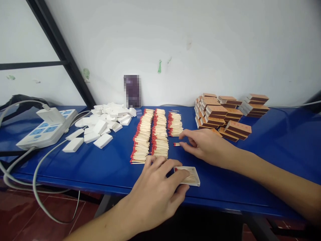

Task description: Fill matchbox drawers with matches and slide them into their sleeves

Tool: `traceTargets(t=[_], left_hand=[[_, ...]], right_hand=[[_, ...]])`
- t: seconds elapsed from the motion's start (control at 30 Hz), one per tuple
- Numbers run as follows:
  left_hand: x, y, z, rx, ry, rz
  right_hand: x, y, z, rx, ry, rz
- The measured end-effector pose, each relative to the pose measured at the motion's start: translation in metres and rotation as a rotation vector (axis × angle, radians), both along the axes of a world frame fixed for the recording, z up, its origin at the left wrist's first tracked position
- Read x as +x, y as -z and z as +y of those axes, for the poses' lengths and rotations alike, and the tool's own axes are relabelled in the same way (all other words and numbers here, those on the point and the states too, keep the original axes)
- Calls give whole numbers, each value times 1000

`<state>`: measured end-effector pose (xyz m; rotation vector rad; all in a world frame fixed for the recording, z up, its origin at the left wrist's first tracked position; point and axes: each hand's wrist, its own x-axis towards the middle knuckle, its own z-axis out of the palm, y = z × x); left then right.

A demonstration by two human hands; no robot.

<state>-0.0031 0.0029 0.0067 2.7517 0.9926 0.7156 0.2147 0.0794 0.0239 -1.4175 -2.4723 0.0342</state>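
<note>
My left hand (162, 184) steadies a small white matchbox tray (198, 179) near the table's front edge, fingers curled over its left end. Matches (192, 177) lie inside the tray, partly covered by the fingers. Beyond it, my right hand (200, 145) has its thumb and fingers closed around a few matches (176, 144). Their red heads point left, and the sticks' other ends are hidden by the thumb. Two long rows of red-headed matches (141, 135) (159, 134) lie left of the right hand. A shorter row of matches (175, 124) is just beyond its index finger.
Matchbox covers (215, 110) with brown sides are stacked at the back right. White trays (110, 117) are heaped on the left. A power strip (47, 129) with a plugged adapter and loose cables (37, 170) occupies the far left. A pixelated dark rectangle (132, 91) leans against the wall.
</note>
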Motion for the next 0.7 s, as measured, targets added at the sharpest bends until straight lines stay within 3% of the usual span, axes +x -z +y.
traceTargets(t=[0.1, 0.3, 0.7], left_hand=[[1, 0, 1, 10, 1, 9], [0, 1, 0, 16, 0, 10], [0, 1, 1, 14, 4, -3]], right_hand=[[3, -1, 5, 51, 41, 29], [6, 0, 18, -8, 55, -27], [0, 2, 19, 16, 37, -58]])
